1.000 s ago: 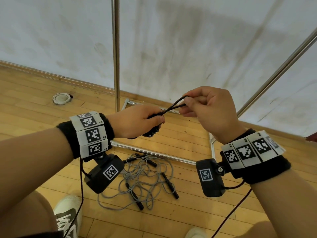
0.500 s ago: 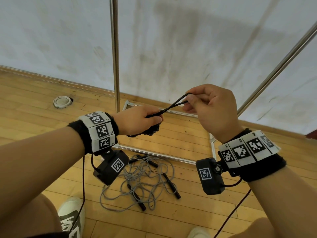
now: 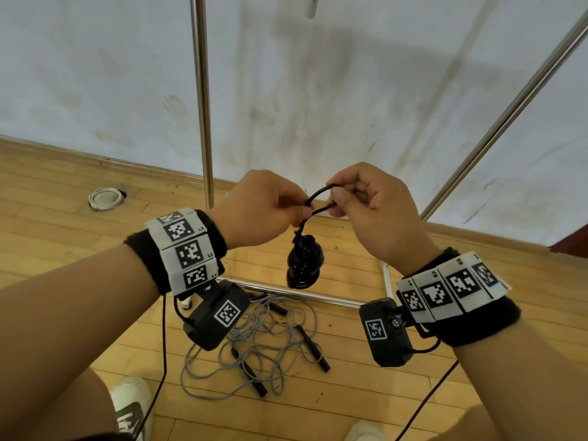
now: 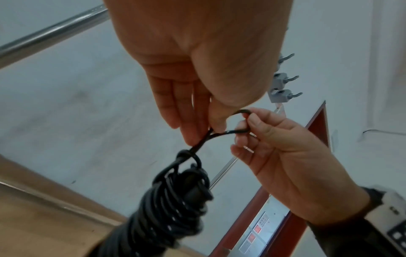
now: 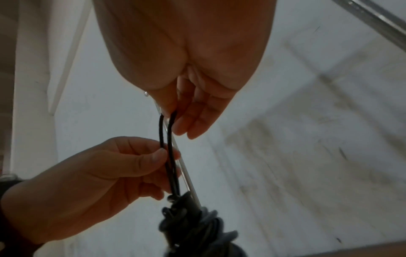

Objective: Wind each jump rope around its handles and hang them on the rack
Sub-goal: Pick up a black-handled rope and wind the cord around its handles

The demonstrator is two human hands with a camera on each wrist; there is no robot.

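Loop of the wound black jump rope (image 3: 304, 261) is pinched by the left hand (image 3: 261, 211) and right hand (image 3: 375, 211); the bundle is hung below them; grey ropes (image 3: 254, 342) are left tangled on the floor (image 3: 63, 243).

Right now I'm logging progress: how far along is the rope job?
Done: one black rope is wound round its handles into a bundle. In hand: the left hand and right hand pinch its loop, the bundle dangling below. Left: hanging it on a rack hook, then winding and hanging the grey ropes tangled on the floor.
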